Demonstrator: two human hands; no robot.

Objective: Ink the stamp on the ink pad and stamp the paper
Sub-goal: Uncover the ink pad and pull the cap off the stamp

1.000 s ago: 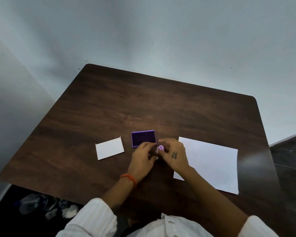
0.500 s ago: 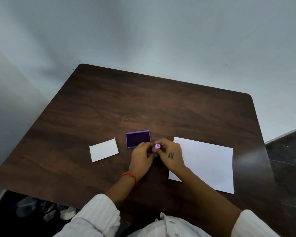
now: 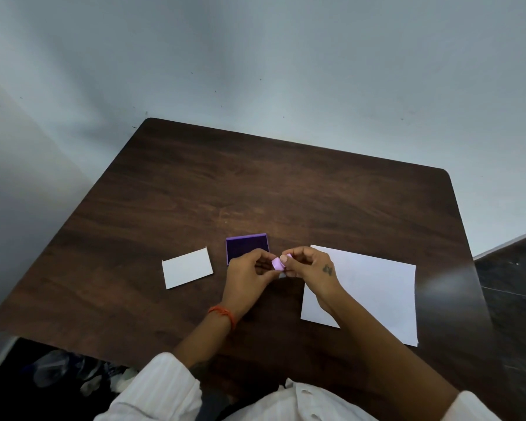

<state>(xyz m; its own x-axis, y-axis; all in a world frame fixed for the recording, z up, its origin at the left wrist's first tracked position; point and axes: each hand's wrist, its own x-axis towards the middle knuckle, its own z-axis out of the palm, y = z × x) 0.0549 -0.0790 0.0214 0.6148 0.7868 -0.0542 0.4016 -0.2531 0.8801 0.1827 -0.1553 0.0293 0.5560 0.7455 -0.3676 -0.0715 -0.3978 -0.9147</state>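
A small pale purple stamp [image 3: 277,263] is held between the fingertips of both hands, just above the table. My left hand [image 3: 247,276] grips it from the left and my right hand [image 3: 312,270] from the right. The open purple ink pad [image 3: 245,246] lies right behind my left hand, its near edge partly covered by my fingers. A large white sheet of paper [image 3: 374,287] lies to the right, under my right wrist. The stamp's face is hidden.
A small white card [image 3: 187,268], possibly the pad's lid, lies left of the ink pad on the dark wooden table [image 3: 286,189]. A grey wall stands close behind the table. Clutter shows on the floor at the lower left.
Both hands stayed together on the stamp beside the ink pad; the fingers shifted slightly so more of the stamp shows. The camera tilted a little.
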